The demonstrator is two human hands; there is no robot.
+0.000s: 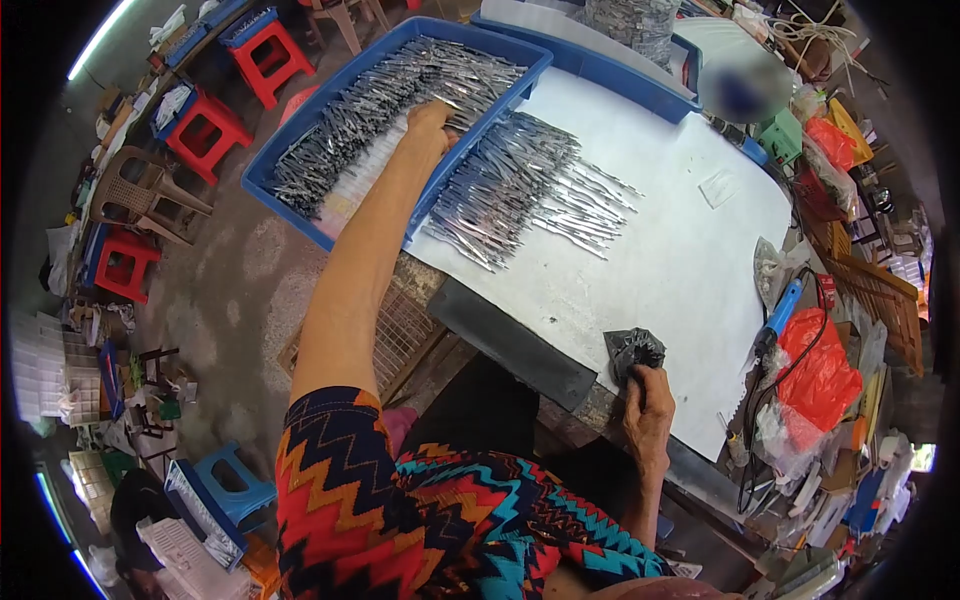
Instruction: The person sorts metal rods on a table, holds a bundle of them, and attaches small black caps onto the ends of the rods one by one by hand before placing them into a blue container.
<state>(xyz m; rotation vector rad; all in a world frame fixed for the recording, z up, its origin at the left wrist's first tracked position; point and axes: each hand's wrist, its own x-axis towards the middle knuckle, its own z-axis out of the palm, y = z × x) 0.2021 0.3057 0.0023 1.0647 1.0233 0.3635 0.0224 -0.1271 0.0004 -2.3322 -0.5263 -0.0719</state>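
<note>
My left hand point(432, 122) reaches into a blue tray point(250, 185) of thin, silvery metal strips point(345, 125). Its fingers look curled in among the strips; what they pinch is hidden. Just outside the tray, a dense bundle of similar strips point(505, 185) lies on the white tabletop point(690, 240), with looser strips point(590, 205) spread to its right. At the near edge of the table, my right hand point(650, 405) is closed around a crumpled black plastic bag point(632, 350).
A second blue tray point(640, 95) stands at the back with a wrapped bundle point(635, 25). On the right lie a blue-handled tool point(780, 315) with a black cord and a red plastic bag point(820, 370). Red stools point(205, 130) and a brown chair point(145, 190) stand left.
</note>
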